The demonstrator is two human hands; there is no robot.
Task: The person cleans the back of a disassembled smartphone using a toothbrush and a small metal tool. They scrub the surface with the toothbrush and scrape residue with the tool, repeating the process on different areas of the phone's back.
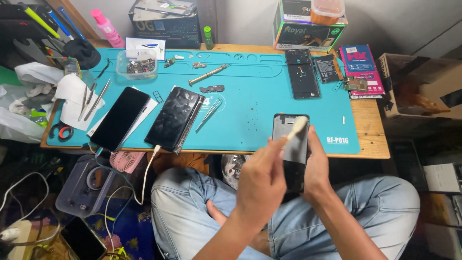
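So the right hand (315, 168) has a phone (290, 149) gripped around its right edge, held upright-ish over the lap just in front of the teal work mat (260, 91); the left hand (262, 185) is closed around a small brush (296, 129) with a pale tip that's touching the upper part of the phone; can't really tell if that's the screen side or the opened back, the view's too dark and glary there, though it looks like a glossy flat face.

Handling-wise: thin slab, light, stiff but brittle; glass or bare innards don't like squeezing or twisting, so holding it by the long edges like that right hand does seems the sane way, palm behind for support; smooth sides probably get slippery, and it's hanging over jeans, not the mat. The brush is feather-light, soft-tipped, a pinch near the middle gives control.

Around it on the mat: a black phone (120, 118) lying face up at the left, a phone with a cracked-looking panel (175, 118) just beside it, tweezers (209, 114) near that, a brass-handled screwdriver (208, 75) further back, a clear tub of small parts (137, 65), and a stripped phone frame (302, 73) with a battery (327, 68) just beside it at the far right.
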